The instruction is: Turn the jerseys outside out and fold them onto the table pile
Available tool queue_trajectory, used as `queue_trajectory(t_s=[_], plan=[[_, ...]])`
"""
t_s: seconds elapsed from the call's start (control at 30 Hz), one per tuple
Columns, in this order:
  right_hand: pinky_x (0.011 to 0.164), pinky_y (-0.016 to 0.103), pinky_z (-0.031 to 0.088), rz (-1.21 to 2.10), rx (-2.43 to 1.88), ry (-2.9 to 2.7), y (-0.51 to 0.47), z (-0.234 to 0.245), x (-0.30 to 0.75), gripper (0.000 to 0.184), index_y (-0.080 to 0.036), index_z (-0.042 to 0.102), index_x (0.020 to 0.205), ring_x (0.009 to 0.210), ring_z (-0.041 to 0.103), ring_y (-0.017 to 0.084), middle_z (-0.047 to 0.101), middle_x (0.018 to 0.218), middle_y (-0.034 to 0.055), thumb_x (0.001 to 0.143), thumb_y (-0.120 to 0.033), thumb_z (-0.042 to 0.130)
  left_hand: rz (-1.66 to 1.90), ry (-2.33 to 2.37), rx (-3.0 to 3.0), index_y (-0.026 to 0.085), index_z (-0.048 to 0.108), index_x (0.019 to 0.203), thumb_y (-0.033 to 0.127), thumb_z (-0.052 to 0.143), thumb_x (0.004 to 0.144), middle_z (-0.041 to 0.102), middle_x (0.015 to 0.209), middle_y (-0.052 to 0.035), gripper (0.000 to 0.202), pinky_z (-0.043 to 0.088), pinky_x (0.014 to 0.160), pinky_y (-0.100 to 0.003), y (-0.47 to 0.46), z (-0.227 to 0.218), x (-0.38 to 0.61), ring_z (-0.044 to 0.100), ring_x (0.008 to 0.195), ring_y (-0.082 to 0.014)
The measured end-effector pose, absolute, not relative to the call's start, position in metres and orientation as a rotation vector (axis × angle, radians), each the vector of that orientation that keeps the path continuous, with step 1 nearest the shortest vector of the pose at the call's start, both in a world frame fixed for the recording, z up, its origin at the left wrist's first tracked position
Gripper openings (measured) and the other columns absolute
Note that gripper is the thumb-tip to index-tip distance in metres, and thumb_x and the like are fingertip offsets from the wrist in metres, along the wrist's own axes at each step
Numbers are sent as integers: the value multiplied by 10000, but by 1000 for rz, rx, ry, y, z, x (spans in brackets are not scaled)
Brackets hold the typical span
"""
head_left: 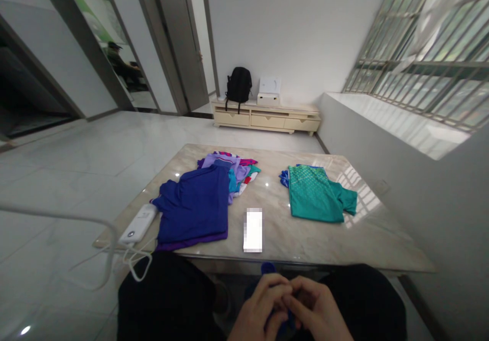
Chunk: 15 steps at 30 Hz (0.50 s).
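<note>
My left hand (259, 310) and my right hand (319, 313) are low in my lap, below the table's front edge, fingers curled and touching each other. A bit of blue fabric (268, 268) shows just above and between them; both hands seem closed on it, though most of it is hidden. On the marble table (305, 244) lies a dark blue shirt (194, 206) at the left on a pile of coloured clothes (237, 170). A folded green shirt (317, 195) lies at the right. A small white rectangle (252, 230) lies near the front edge.
A white power bank (138, 224) with a white cable (114, 259) sits at the table's left corner. Farther back, a cream low cabinet (267, 119) carries a black backpack (239, 86) and a white box (269, 91). A barred window (428, 50) is at right; a person (122, 66) sits beyond the doorway.
</note>
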State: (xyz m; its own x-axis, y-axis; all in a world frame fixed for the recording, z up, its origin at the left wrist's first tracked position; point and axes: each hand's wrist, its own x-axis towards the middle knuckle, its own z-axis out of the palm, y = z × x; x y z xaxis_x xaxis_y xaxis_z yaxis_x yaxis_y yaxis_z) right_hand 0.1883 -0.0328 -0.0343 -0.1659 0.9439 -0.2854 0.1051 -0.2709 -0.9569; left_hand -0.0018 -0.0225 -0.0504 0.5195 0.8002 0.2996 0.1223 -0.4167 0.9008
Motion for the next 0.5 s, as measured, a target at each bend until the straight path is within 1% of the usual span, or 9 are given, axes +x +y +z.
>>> queue_trajectory(t_s=[0.07,0.13,0.2,0.23,0.27,0.3,0.37,0.43,0.5], plan=[[538,223,427,1440,-1387,-1352,-33,-29,194,377,-163,680,902,549,551,115,602,672,-10,896,-539,686,917,822,1848,383,517,1407,54,605,908,548,1428,-50,604,545,957,-283,-20,-56,-8,681,1030,-157],[563,216,460,1346,-1322,-1522,-33,-18,202,271,-182,661,898,590,582,113,607,759,0,943,-449,653,876,933,1817,399,485,1460,188,728,889,463,1543,-74,655,483,1077,-385,-13,-62,-17,579,1283,-254],[562,197,480,1320,-1159,-1709,-32,-2,209,189,-195,666,896,610,595,98,624,878,23,964,-369,637,804,1002,1736,392,389,1544,310,895,740,328,1652,-96,954,363,1185,-482,-4,-64,-26,346,1493,-344],[576,192,492,1324,-1061,-1793,-32,7,213,156,-203,677,899,634,608,99,634,920,32,963,-341,643,756,994,1676,377,361,1565,337,949,656,309,1666,-105,1083,328,1203,-498,2,-64,-29,300,1516,-359],[609,193,504,1333,-983,-1865,-31,17,216,126,-213,688,905,676,627,105,647,945,37,965,-315,646,700,962,1615,353,382,1560,346,974,608,361,1642,-114,1121,337,1195,-492,6,-63,-32,341,1495,-360],[649,196,511,1340,-925,-1927,-30,26,218,104,-225,697,910,724,645,115,661,949,37,970,-291,643,646,921,1565,324,464,1518,340,972,609,479,1565,-114,1042,378,1162,-468,10,-60,-34,443,1428,-346],[741,214,512,1329,-865,-2026,-28,42,223,96,-242,702,927,825,669,135,683,954,35,983,-246,624,572,866,1514,254,704,1263,319,913,705,716,1242,-69,599,466,1036,-390,15,-53,-36,639,1171,-284],[765,221,502,1305,-844,-2073,-27,53,228,113,-250,688,948,847,671,139,684,962,32,994,-211,593,568,866,1518,192,772,962,320,838,793,751,954,-29,222,486,905,-326,16,-42,-36,676,953,-229],[740,218,492,1247,-885,-2073,-27,59,234,109,-253,659,932,816,657,135,664,924,19,995,-207,583,597,896,1540,168,731,863,337,786,843,715,871,-15,178,464,844,-294,13,-31,-36,648,882,-201]])
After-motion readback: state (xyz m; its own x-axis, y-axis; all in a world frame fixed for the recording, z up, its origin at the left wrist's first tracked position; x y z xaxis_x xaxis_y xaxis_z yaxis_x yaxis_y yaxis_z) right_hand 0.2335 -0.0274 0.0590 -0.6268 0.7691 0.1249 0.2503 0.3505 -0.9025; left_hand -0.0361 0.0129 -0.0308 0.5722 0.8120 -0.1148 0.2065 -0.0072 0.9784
